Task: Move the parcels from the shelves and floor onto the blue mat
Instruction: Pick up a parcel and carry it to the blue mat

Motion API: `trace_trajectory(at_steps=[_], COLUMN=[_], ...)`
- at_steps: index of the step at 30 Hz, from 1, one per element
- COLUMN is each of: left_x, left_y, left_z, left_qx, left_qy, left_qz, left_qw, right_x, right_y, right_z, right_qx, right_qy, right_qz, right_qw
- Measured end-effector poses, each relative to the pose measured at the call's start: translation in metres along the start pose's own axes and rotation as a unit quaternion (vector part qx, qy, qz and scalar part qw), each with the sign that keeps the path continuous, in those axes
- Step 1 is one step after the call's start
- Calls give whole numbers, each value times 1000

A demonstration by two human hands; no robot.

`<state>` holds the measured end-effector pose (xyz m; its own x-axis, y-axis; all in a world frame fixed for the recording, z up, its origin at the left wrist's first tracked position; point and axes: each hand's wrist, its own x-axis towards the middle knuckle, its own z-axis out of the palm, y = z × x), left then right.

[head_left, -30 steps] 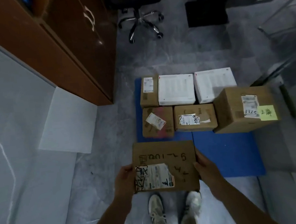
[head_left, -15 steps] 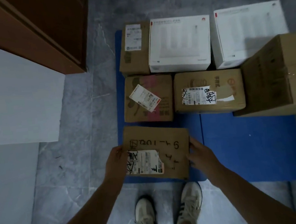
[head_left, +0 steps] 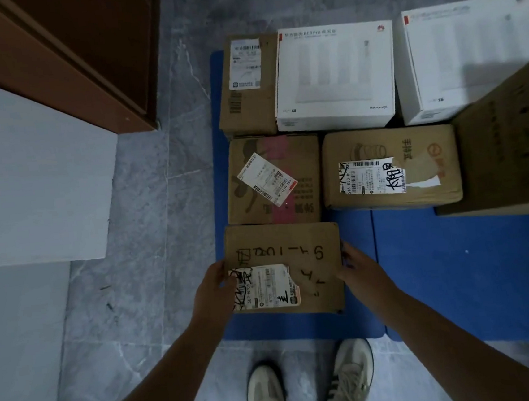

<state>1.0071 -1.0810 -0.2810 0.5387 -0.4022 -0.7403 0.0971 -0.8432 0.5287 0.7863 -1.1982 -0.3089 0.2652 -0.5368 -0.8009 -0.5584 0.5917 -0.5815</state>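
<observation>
A flat cardboard parcel (head_left: 284, 269), marked with handwriting and a torn white label, is held by both short edges over the near left corner of the blue mat (head_left: 456, 262); whether it already rests on the mat cannot be told. Its left edge is gripped by the left hand (head_left: 215, 289), the thumb laid on top at the label and the fingers curled out of sight below. Its right edge is gripped by the right hand (head_left: 355, 267) in the same way. Just beyond it, a brown box with a slanted label (head_left: 274, 180) is set on the mat, with a wider brown box (head_left: 389, 167) beside it. Behind these, a narrow brown box (head_left: 247, 85) and two white boxes (head_left: 335, 75) (head_left: 475, 54) are lined up, and a large brown box (head_left: 516, 143) is seen at the right. A wooden cabinet (head_left: 65, 58) stands at the upper left, and two pale shoes (head_left: 265, 394) are planted on the grey floor (head_left: 164, 242).
</observation>
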Motion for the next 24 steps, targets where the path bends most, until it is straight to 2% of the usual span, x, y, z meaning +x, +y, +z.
trace_trajectory(at_steps=[6,11,15,18,24], left_x=[-62,-132,-200,-259,-387], left_y=[43,138,238,311,451], left_z=[-5,-19,-55,-91,-151], left_qx=[71,60,49,82,151], left_qy=[-33,-77,-88,-68,0], left_qz=[69,138,250,319,465], left_qw=[995,986,963,942,872], right_x=[-64,-129,-198,-264,-414], right_y=[-30,-113,-213,-294,-426], right_z=[-12,-47,-88,-125,-183], right_qx=[-19,-80,-103,-117,-152], right_qy=[4,21,57,104,184], right_qz=[16,-11,-102,-176,-300], right_qw=[1000,997,988,972,924])
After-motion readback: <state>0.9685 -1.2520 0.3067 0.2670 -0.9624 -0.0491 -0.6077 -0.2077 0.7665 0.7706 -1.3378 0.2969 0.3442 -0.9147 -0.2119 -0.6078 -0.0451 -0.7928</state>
